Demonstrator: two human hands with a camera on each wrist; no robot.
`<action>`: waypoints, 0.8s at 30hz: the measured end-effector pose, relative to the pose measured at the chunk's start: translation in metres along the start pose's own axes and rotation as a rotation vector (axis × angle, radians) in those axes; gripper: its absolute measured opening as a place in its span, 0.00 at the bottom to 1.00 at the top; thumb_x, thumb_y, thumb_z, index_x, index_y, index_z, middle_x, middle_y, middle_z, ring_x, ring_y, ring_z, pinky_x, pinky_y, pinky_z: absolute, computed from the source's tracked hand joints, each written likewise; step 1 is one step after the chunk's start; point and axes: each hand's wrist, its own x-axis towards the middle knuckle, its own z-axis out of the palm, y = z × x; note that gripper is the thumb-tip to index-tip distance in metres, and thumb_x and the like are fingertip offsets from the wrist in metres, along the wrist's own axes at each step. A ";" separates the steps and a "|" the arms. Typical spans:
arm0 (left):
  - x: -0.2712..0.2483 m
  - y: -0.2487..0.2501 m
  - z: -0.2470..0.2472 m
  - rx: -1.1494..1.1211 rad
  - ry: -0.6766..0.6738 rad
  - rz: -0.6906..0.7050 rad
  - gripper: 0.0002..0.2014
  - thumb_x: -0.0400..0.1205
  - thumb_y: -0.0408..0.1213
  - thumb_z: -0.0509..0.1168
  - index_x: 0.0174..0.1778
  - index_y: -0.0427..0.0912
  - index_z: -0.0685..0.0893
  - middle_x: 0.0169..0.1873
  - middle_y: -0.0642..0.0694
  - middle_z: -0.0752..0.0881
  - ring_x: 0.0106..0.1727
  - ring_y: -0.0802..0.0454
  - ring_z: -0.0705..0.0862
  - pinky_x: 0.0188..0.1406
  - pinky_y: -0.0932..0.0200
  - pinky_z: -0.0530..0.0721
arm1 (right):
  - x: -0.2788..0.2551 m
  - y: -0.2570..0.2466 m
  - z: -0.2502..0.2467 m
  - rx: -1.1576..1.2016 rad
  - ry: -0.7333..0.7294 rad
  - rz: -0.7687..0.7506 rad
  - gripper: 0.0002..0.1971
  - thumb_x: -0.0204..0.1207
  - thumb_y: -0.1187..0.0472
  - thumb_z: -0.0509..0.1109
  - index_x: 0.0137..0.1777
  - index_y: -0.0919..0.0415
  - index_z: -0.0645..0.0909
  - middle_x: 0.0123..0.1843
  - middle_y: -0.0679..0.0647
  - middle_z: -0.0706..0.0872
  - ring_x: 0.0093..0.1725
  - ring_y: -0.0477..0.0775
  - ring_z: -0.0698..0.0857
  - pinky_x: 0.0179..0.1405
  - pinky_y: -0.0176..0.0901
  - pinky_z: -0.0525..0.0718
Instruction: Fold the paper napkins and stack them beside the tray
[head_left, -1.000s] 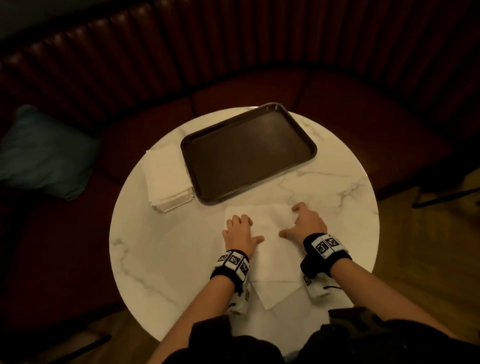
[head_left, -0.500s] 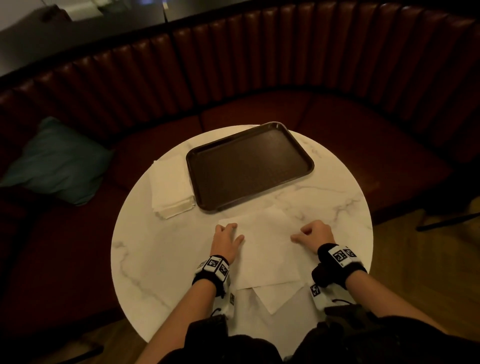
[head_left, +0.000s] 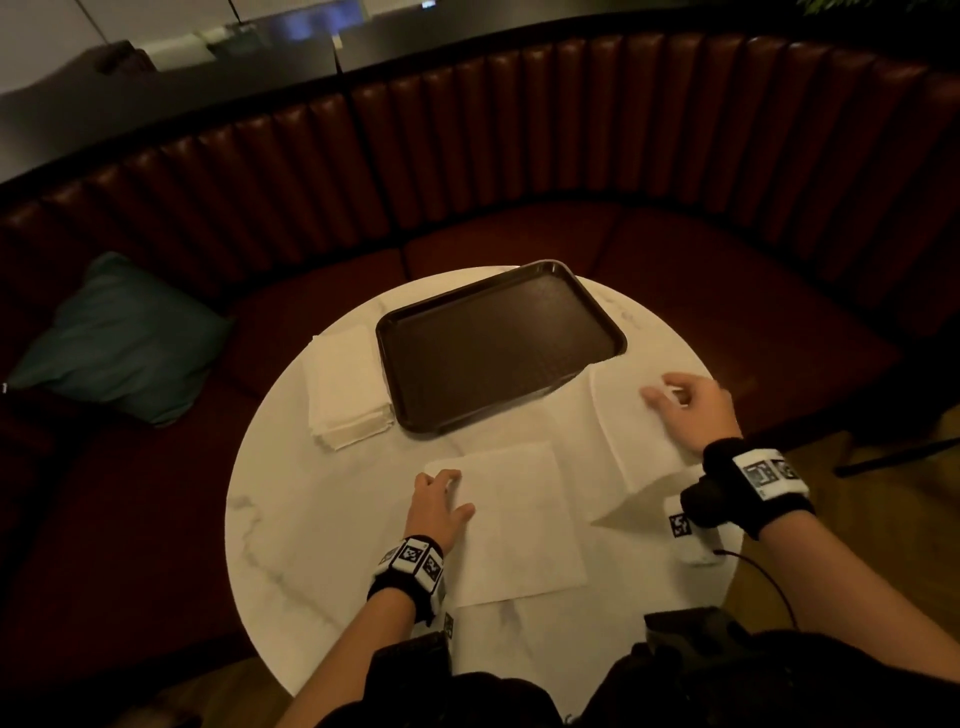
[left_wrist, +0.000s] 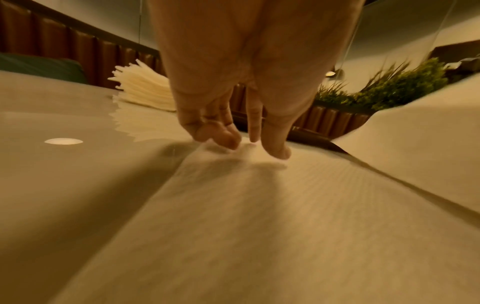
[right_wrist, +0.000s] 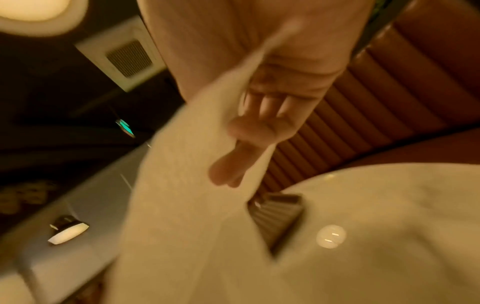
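A dark brown tray lies on the far half of the round marble table. Left of the tray sits a stack of white napkins, which the left wrist view shows fanned. One unfolded napkin lies flat in front of me. My left hand presses its far left corner with nearly straight fingers. My right hand pinches a second napkin and holds it off the table, right of the tray. That sheet hangs blurred across the right wrist view.
A curved dark red bench wraps round the far side of the table, with a teal cushion on its left. A green plant stands behind the bench. The table's rim runs close under my right wrist.
My right hand has drawn one napkin out to the right and lifted it beside the tray. My left hand slid to the left edge of the other napkin. My head tilted up.
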 end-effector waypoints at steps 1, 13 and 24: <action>0.000 0.004 -0.001 -0.011 0.021 0.006 0.22 0.79 0.39 0.72 0.69 0.43 0.78 0.60 0.42 0.73 0.57 0.46 0.79 0.64 0.52 0.79 | -0.001 -0.010 -0.006 0.021 0.000 -0.055 0.24 0.79 0.52 0.71 0.71 0.64 0.78 0.68 0.61 0.83 0.57 0.53 0.79 0.60 0.45 0.74; -0.017 0.146 -0.048 -1.230 -0.534 -0.034 0.39 0.79 0.70 0.48 0.72 0.42 0.77 0.66 0.39 0.84 0.68 0.42 0.82 0.70 0.41 0.78 | -0.045 -0.088 0.003 0.424 -0.291 -0.294 0.06 0.82 0.58 0.66 0.55 0.50 0.83 0.52 0.47 0.90 0.46 0.43 0.90 0.43 0.34 0.87; -0.021 0.096 -0.068 -1.269 -0.281 -0.031 0.27 0.80 0.19 0.59 0.75 0.42 0.73 0.66 0.36 0.83 0.66 0.35 0.82 0.60 0.42 0.84 | -0.051 -0.087 0.088 0.274 -0.355 -0.046 0.34 0.66 0.44 0.80 0.68 0.51 0.69 0.60 0.47 0.77 0.56 0.50 0.80 0.51 0.40 0.79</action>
